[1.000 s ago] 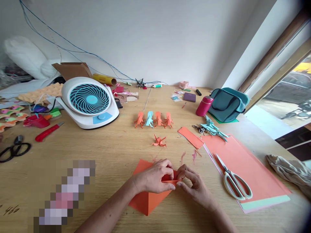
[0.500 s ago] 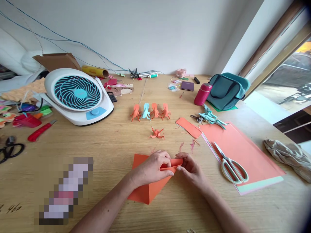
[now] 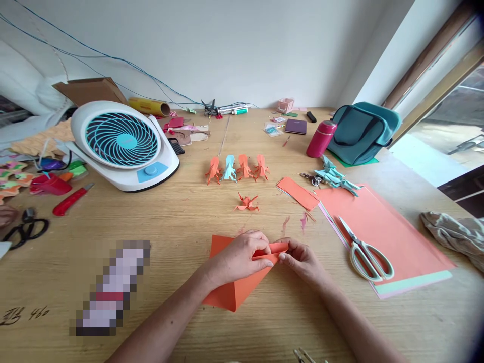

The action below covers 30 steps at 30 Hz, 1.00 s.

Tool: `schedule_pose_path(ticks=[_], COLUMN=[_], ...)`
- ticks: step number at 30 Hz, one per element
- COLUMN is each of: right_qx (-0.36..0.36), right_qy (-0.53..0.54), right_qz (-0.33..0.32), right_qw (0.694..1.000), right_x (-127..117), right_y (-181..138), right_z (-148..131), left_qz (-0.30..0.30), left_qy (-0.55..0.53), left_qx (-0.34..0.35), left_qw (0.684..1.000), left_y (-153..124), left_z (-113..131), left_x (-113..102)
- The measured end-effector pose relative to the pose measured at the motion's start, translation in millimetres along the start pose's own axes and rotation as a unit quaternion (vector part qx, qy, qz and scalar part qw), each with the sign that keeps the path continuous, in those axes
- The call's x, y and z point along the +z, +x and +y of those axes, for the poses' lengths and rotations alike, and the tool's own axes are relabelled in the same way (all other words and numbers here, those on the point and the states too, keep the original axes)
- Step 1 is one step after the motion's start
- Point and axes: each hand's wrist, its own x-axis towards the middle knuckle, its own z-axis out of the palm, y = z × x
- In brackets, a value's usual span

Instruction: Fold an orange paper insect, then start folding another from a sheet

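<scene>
An orange sheet of folding paper [image 3: 242, 287] lies at the table's near middle, its right-hand part folded up into an open pocket. My left hand [image 3: 242, 256] lies across the sheet, with its fingers inside the pocket and its thumb on the outer layer. At the right tip, my right hand [image 3: 300, 257] pinches the folded edge between thumb and fingers. Just beyond my hands stands a small orange origami figure [image 3: 247, 202]. Behind it is a row of several origami figures, among them a light blue one [image 3: 229, 169].
White scissors [image 3: 368, 254] rest on large orange sheets [image 3: 401, 237] at right. Narrow orange strips [image 3: 298, 193] and blue-green origami pieces [image 3: 335, 176] lie nearby. A fan [image 3: 124, 146], red cutter [image 3: 71, 200] and black scissors [image 3: 26, 229] are at left. A pink bottle [image 3: 321, 139] stands before a teal bag [image 3: 361, 133].
The view has shifted slightly, so things on the table sit a little differently in the picture. Both hands keep nearly the same hold on the orange paper.
</scene>
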Motion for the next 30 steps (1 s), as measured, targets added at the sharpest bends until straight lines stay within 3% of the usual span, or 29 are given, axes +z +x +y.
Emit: schedule_pose_path(ticks=[12,30], right_qx=[0.018,0.046], right_qy=[0.061,0.115], right_qz=[0.013,0.017], right_qw=[0.998,0.992], right_x=[1,4], right_y=[-1,-1], right_z=[10,-3], left_qz=[-0.039,0.039], left_qy=[0.011,0.002], left_qx=[-0.021,-0.022], left_qw=[0.999,0.999], left_y=[-1,0], left_z=[-2,0], left_x=[1,4])
